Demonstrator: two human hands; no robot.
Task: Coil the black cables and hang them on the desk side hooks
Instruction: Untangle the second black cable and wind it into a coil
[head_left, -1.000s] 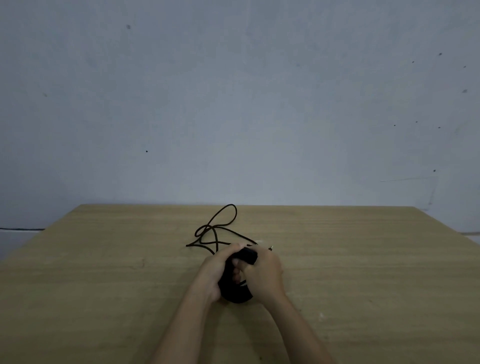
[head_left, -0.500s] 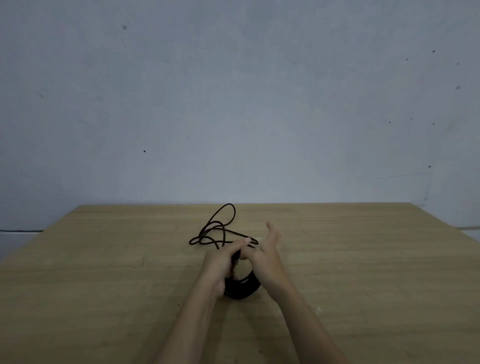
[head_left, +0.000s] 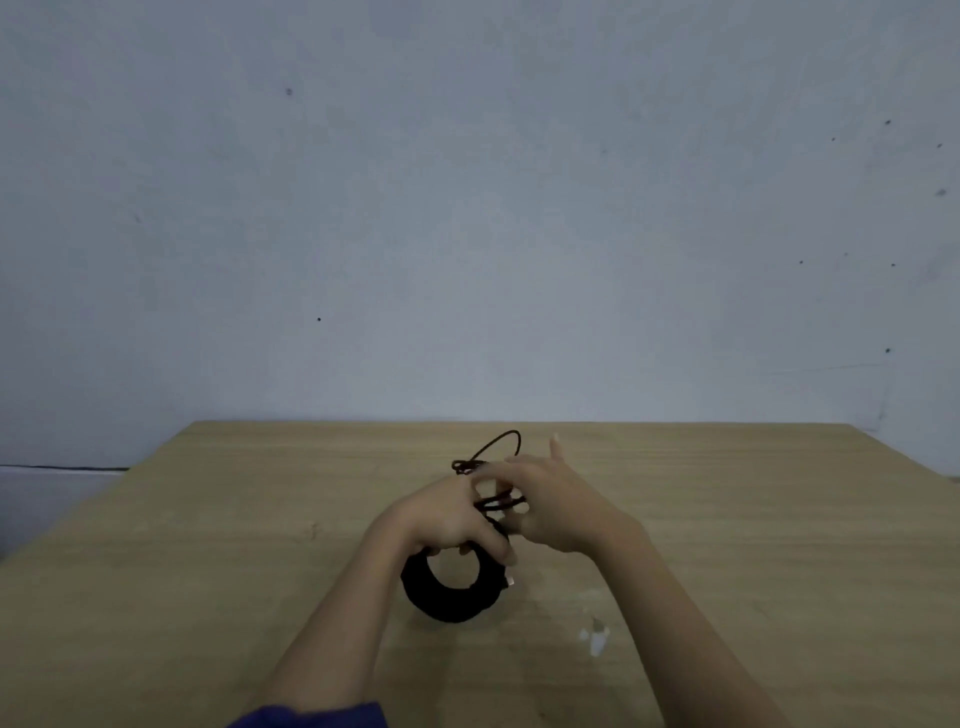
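A thick coil of black cable (head_left: 447, 597) hangs from my left hand (head_left: 447, 519), which grips its top above the wooden desk (head_left: 208, 545). Loose strands of the same cable (head_left: 498, 449) run from the coil up between both hands and loop just beyond them. My right hand (head_left: 556, 499) is beside the left and holds the loose strands near its fingers, with one finger pointing up. The desk side hooks are out of view.
A plain grey wall (head_left: 467, 208) stands behind the desk's far edge. A thin dark wire (head_left: 62, 467) runs along the wall at the left. A small white mark (head_left: 595, 636) is on the desk near my right forearm.
The coil has been lifted and now hangs lower under my left hand. The loose cable has been drawn in towards my hands. My right hand has moved up and to the right.
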